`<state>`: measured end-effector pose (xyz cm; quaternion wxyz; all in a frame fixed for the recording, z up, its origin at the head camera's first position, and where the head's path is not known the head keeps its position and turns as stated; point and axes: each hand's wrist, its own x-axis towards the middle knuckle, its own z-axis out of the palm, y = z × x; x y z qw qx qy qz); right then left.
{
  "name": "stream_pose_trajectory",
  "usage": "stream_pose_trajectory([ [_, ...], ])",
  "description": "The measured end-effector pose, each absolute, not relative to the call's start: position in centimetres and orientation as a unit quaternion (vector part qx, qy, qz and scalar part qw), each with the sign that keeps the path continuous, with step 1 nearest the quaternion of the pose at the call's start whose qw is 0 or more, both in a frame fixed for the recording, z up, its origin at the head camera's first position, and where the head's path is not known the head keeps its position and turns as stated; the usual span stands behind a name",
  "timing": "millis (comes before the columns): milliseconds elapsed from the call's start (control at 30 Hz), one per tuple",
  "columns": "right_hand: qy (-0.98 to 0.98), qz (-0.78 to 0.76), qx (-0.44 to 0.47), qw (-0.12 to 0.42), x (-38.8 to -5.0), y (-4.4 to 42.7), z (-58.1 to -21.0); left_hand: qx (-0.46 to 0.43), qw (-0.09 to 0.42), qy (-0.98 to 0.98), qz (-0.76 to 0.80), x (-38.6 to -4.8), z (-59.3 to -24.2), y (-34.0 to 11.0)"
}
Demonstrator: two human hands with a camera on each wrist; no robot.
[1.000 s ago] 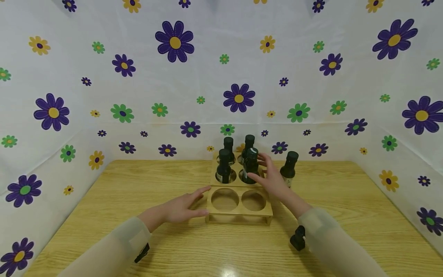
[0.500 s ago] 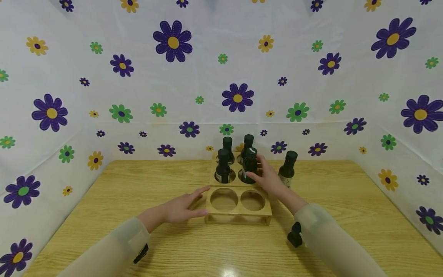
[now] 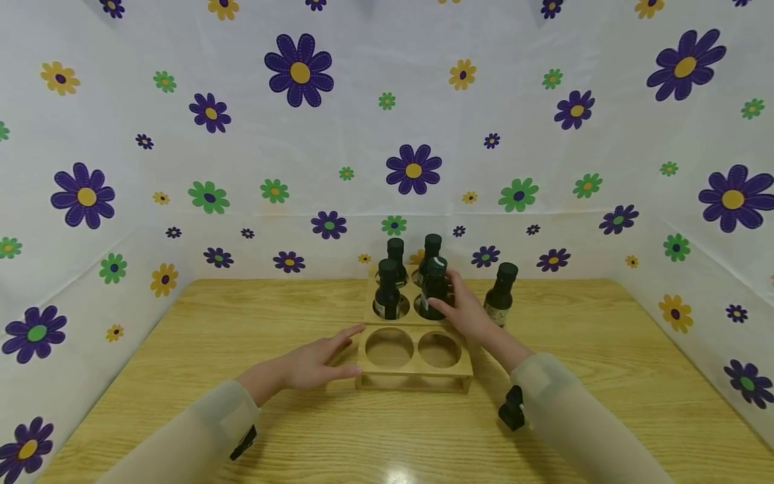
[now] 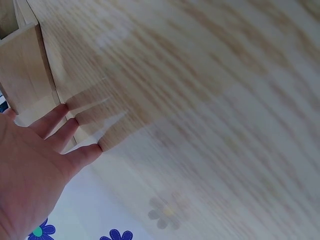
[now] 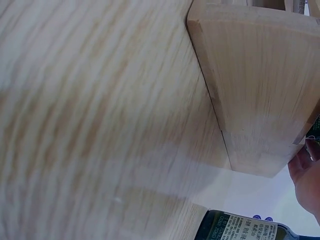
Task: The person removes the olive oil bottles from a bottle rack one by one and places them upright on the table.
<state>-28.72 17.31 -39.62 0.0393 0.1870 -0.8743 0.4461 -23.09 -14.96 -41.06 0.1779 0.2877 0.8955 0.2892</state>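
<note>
A two-tier wooden bottle rack (image 3: 414, 370) stands on the table, with dark bottles upright in its back tier. My right hand (image 3: 471, 312) holds the bottle (image 3: 434, 289) in the right hole of that tier's nearer row, thumb on the near side and fingers round the right. Beside it is another bottle (image 3: 387, 289), and two more, a left one (image 3: 396, 252) and a right one (image 3: 432, 247), stand behind. My left hand (image 3: 311, 363) has its fingers stretched out, touching the rack's left side; the left wrist view shows these fingers (image 4: 62, 135) at the rack's base.
One more bottle (image 3: 498, 299) with a pale label stands on the table to the right of the rack. The two front holes (image 3: 390, 348) of the rack hold no bottle. A white flowered cloth (image 3: 338, 134) walls in the table (image 3: 272, 309).
The head view has shifted slightly, so everything sits a little further left. My right hand keeps to the same bottle, its fingers a touch closer round it. The left hand stays at the rack.
</note>
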Motion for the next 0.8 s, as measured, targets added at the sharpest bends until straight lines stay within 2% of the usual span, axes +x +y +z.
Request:
stream_pose_trajectory([
  [800, -0.877, 0.444, 0.181, 0.026, -28.85, 17.25, -39.37, 0.288, 0.181, 0.895, 0.29, -23.32, -41.22, -14.99],
])
